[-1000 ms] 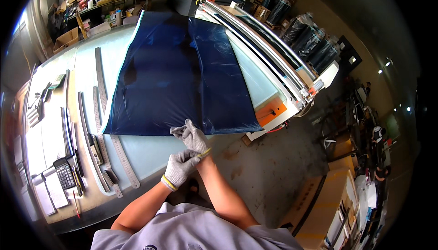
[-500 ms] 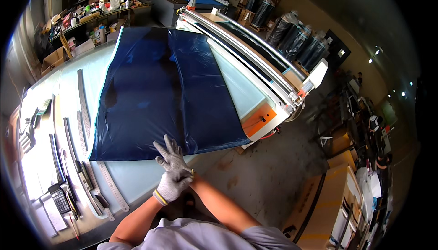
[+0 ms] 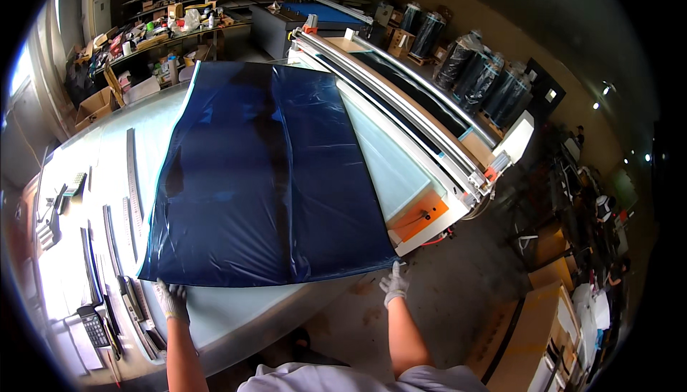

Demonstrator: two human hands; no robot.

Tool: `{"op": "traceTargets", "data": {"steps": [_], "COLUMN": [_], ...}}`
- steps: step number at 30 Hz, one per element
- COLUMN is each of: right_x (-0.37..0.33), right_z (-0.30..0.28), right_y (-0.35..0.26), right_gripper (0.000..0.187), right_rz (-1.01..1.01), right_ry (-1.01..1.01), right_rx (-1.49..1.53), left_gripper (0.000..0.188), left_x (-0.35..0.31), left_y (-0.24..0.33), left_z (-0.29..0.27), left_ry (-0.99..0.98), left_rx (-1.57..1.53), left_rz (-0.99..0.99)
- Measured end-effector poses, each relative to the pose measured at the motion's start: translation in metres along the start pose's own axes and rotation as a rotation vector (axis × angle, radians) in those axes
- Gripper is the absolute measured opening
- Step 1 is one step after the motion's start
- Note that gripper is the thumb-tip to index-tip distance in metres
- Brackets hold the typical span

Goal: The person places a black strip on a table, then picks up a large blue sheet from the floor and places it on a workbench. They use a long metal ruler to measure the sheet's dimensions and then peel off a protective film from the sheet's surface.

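A large dark blue sheet of glossy plastic film (image 3: pixel 222 177) lies across the pale worktable (image 3: pixel 243 317), with folds and wrinkles running along it. At its near left corner is my left hand (image 3: pixel 173 302), in a grey glove, fingers closed on the near edge. My right hand (image 3: pixel 394 286), gloved alike, pinches the near right corner, which reaches past the table's edge. Parts of the fingertips are hard to make out against the film.
Left of the film lie steel rulers (image 3: pixel 132 170), a black calculator (image 3: pixel 93 326) and several dark strips. A machine with long metal rollers (image 3: pixel 401 109) stands along the right side. A big cardboard box (image 3: pixel 529 335) sits on the floor at right. Wrapped rolls (image 3: pixel 458 63) stand behind.
My hands were together at the glove's cuff in front of the film. They have moved apart, each to one near corner of it. The view has shifted slightly.
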State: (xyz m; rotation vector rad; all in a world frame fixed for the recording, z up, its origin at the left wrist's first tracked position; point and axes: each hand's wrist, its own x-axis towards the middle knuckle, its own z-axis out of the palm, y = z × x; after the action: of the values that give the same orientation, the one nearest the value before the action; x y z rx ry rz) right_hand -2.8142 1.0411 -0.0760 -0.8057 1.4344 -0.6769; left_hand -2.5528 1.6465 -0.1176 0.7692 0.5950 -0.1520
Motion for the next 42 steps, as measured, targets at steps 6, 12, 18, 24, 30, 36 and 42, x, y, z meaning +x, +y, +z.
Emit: {"op": "traceTargets", "data": {"steps": [6, 12, 18, 24, 30, 36, 42], "right_x": [0.05, -0.123, -0.246, -0.266, -0.314, -0.341, -0.435], "right_z": [0.041, 0.123, 0.188, 0.183, 0.169, 0.174, 0.158], "right_y": [-0.045, -0.12, -0.106, -0.072, -0.063, -0.039, -0.035], "right_gripper": [0.058, 0.018, 0.026, 0.016, 0.034, 0.029, 0.033], "right_rz": [-0.845, -1.228, -1.23, -1.026, -0.817, -1.02, -1.149], "right_ry": [-0.334, -0.767, -1.147, -1.31, -1.18, -0.973, -1.107], "right_rx": [-0.486, -0.71, -0.38, -0.277, -0.281, -0.311, -0.287], "left_gripper": [0.04, 0.064, 0.066, 0.063, 0.062, 0.097, 0.09], "left_x": [0.023, -0.133, -0.208, -0.243, -0.26, -0.28, -0.22], "left_y": [0.002, -0.042, -0.078, -0.073, -0.068, -0.064, -0.134], "left_z": [0.066, 0.214, 0.277, 0.276, 0.235, 0.127, -0.05], "left_ry": [0.443, 0.049, -0.12, -0.17, -0.287, -0.146, -0.518], "left_rx": [0.893, 1.215, 1.302, 1.301, 1.507, 1.855, 1.525], "left_rz": [0.359, 1.273, 1.357, 1.366, 1.365, 0.291, 0.489]}}
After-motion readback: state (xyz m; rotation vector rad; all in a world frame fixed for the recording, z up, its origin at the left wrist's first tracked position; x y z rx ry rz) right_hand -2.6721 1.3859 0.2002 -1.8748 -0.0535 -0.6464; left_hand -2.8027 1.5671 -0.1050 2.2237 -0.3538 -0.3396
